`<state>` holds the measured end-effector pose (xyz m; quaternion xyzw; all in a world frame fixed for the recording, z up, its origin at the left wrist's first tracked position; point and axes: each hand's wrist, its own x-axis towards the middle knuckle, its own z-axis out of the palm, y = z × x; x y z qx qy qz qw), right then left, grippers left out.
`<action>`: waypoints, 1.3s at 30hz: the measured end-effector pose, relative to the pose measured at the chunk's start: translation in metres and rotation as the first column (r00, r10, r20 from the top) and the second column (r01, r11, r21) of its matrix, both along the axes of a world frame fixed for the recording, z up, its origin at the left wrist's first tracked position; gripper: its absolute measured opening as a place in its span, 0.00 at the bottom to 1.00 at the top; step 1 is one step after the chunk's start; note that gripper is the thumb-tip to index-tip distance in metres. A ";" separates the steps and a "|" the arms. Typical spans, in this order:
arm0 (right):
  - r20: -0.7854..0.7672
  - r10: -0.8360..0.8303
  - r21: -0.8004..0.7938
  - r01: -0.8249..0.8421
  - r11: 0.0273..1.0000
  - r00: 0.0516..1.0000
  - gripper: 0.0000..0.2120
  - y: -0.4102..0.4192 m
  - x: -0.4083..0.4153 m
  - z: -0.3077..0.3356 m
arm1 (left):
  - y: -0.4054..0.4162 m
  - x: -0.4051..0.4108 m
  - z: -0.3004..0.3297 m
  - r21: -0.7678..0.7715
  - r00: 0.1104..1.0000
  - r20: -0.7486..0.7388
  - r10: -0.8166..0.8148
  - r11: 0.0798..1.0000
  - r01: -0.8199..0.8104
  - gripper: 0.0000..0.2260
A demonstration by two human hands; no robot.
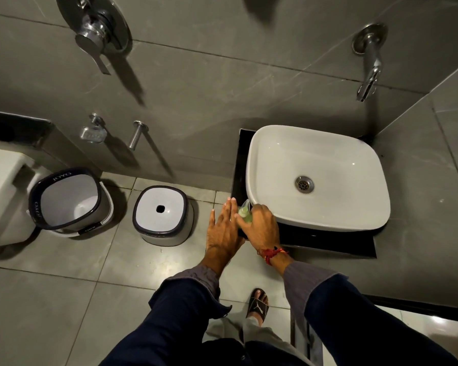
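Beside basin (pixel 273 146), right hand (pixel 261 228) pinches green sachet (pixel 244 211), corner toward wall.

One camera sits on the person's head. It looks steeply down, facing the grey wall (pixel 222 101). The left hand (pixel 224 228) and right hand (pixel 261 228) are close below it, by the white sink (pixel 275 154). The floor (pixel 50 299) lies farther down.

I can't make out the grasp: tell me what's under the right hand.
The right hand pinches a green packet in clear wrap over the black counter, beside the white basin. Its lower part is hidden by the hand.
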<state>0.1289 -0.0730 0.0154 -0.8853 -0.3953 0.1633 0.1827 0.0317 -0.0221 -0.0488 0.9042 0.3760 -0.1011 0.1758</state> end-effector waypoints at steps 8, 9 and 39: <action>0.182 0.291 -0.029 -0.291 0.956 0.939 0.33 -0.021 0.023 0.009 | -0.001 0.003 -0.002 -0.013 0.999 0.005 0.049 0.999 -0.049 0.48; 0.178 0.273 -0.022 -0.273 0.962 0.946 0.30 -0.022 0.023 0.009 | -0.002 0.004 -0.002 -0.012 0.998 0.008 0.055 0.998 -0.055 0.48; 0.037 0.249 -0.096 -0.245 0.965 0.968 0.25 -0.033 0.001 -0.033 | 0.003 -0.029 -0.011 -0.083 0.969 0.229 -0.091 0.990 0.112 0.42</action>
